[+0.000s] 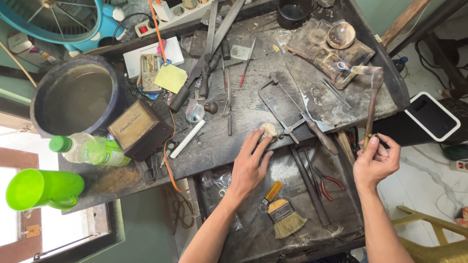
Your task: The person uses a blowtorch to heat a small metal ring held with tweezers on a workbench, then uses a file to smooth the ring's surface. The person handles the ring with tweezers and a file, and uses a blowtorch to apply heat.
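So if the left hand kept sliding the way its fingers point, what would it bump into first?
The left hand already touches a pale lump at its fingertips. Just beyond lies the small saw frame, probably next, though depth is hard to judge.

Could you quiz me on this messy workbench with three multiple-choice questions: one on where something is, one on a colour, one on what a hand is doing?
1. Where does the small brush lie?
A. in the open drawer below the bench top
B. inside the round basin
C. on the phone

2. What colour is the jug at the lower left?
A. red
B. bright green
C. black

3. What is the right hand doing?
A. lying flat on the bench
B. pinching a thin stick-like tool upright
C. holding the bottle

Answers: 1 A, the brush rests in the drawer near the left hand. 2 B, the jug is plainly green. 3 B, its fingers close on the tool above the bench edge.
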